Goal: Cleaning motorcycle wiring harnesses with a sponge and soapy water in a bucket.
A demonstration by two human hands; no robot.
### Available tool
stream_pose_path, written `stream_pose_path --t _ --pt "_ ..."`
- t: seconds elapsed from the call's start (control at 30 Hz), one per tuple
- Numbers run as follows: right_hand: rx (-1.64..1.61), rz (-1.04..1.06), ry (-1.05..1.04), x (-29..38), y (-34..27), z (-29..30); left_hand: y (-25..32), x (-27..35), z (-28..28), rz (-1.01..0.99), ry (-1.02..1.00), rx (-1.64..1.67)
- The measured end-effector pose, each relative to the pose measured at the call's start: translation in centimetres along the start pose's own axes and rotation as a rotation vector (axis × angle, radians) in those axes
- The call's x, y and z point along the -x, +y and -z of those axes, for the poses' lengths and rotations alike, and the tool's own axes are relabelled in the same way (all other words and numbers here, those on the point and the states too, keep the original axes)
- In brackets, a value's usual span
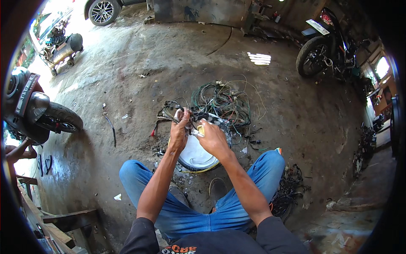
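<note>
My left hand (180,130) grips a bundle of electrical wires (168,111), with loops hanging out past its fingers. A red-ended lead (153,132) dangles from the bundle on the left. In my right hand (213,138) is a yellow sponge (200,129), close against the wires, with white foam around it. Both hands are above a round bucket (190,170) filled with white suds (196,152). Beyond the hands lies a tangled wiring harness (222,101) of green, black and yellow wires. How far it overlaps the bucket's far rim is hidden.
Black wiring (290,187) is heaped beside my right knee. A short black cable (111,131) lies on the floor to the left. Around stand a scooter (35,111), an air compressor (68,47), a motorcycle (330,47) and a wooden bench (69,219). Another person's arm (19,152) shows at far left.
</note>
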State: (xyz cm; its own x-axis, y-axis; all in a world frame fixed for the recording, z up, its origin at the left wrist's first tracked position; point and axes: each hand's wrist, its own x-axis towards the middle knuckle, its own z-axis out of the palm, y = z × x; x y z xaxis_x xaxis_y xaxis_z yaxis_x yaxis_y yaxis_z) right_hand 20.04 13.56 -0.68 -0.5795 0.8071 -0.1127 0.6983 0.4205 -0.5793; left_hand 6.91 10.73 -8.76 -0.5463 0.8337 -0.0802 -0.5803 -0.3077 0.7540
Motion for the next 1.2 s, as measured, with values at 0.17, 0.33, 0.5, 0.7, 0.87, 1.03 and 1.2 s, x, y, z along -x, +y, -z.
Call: stream_pose_path --t 0.17,0.33,0.5,0.7,0.87,1.03,1.2 --pt "-0.092 0.13 0.237 -1.8 0.0 -2.8 -0.9 -0.2 0.2 -0.099 -0.034 -0.084" --pt "0.018 0.132 0.191 -1.9 0.0 -6.1 -0.9 -0.6 1.2 -0.066 0.124 -0.072" --pt "0.157 0.3 0.193 -2.7 1.9 -8.5 -1.4 -2.2 2.8 -0.041 0.239 -0.144" --pt "0.223 0.483 0.275 -1.8 2.5 -5.8 1.4 -6.5 5.7 -0.207 0.305 0.1" --pt "0.319 0.496 0.147 1.3 9.1 -4.6 4.4 -8.5 9.3 -0.347 0.379 0.283" --pt "0.304 0.309 0.204 0.6 9.7 -2.3 5.3 -5.1 5.0 -0.233 0.323 0.118" --pt "0.231 0.429 0.121 -0.6 5.3 -1.4 4.3 -4.3 4.6 -0.27 0.316 0.051"
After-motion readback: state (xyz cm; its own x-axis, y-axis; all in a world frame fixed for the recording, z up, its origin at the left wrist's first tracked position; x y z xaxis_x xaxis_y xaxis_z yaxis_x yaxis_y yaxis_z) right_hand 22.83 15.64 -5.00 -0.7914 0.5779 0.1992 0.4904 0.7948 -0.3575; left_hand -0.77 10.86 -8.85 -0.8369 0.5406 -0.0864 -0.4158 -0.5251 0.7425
